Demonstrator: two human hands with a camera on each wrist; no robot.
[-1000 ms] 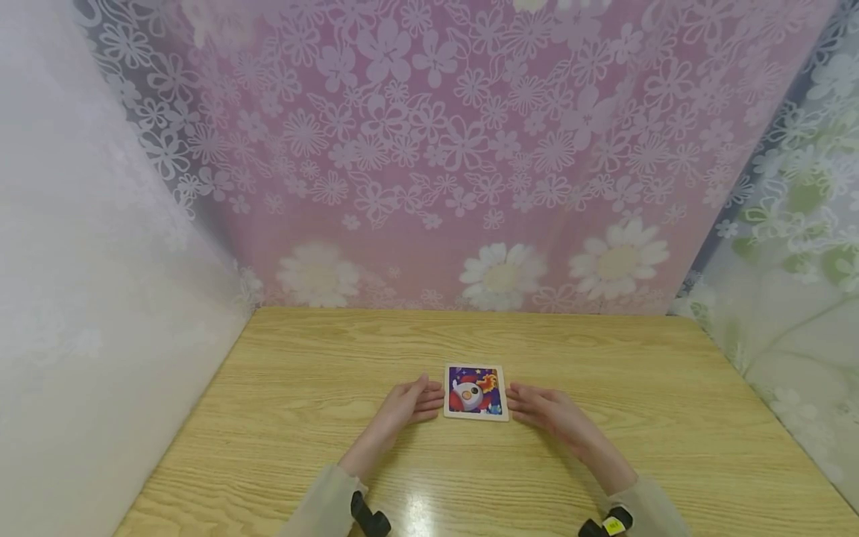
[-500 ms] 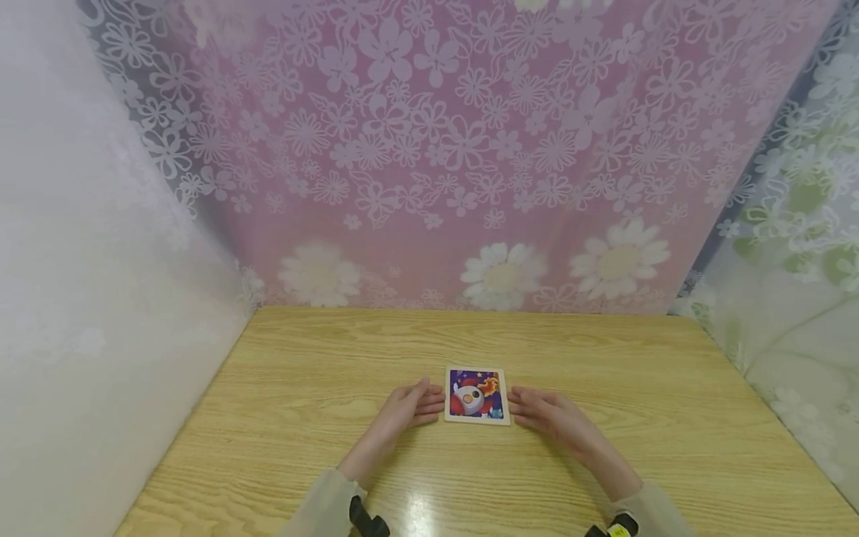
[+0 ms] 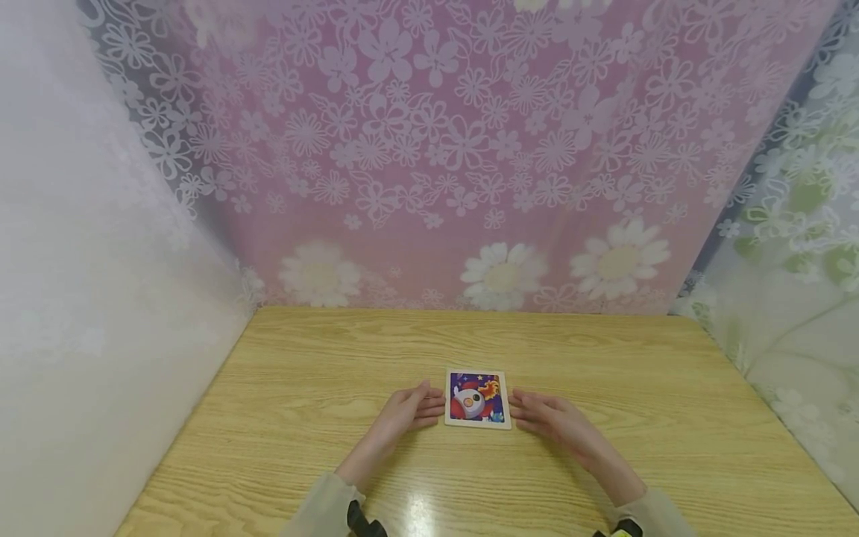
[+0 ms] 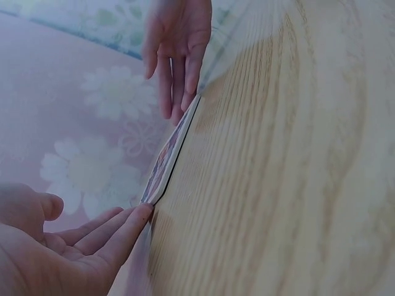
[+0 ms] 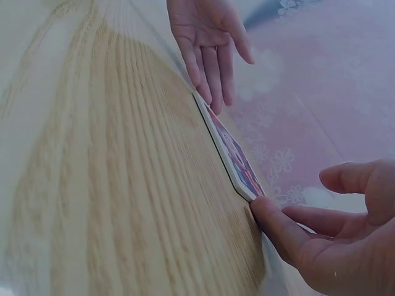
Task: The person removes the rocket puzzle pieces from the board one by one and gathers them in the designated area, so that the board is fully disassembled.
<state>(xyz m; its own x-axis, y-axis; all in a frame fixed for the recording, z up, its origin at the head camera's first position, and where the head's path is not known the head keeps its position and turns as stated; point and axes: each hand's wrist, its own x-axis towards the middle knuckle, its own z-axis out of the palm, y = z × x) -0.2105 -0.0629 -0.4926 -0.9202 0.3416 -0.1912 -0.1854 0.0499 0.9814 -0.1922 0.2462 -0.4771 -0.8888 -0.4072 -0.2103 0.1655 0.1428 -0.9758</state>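
Observation:
A square picture board [image 3: 478, 400] lies on the wooden table between the two hands. It has a pale frame and a printed red-and-white rocket with orange flame on purple. At its left edge is my left hand [image 3: 406, 410], fingers nearly straight and thumb raised. My right hand [image 3: 553, 419] mirrors it on the right side, fingers extended. In the left wrist view, the left fingertips [image 4: 143, 213] touch a corner of the board's edge. The right wrist view has the right fingertips [image 5: 262, 206] against the opposite edge. Neither hand curls round the board.
The wood-grain table [image 3: 302, 358] runs back to a pink floral curtain [image 3: 416, 164]. Pale sheets close off the left side [image 3: 114, 261] and the right side [image 3: 798, 313]. Black wrist straps [image 3: 365, 520] sit over light sleeves.
The board has slid slightly toward the person, with both hands staying at its sides and drifting a little the same way. Finger poses look the same.

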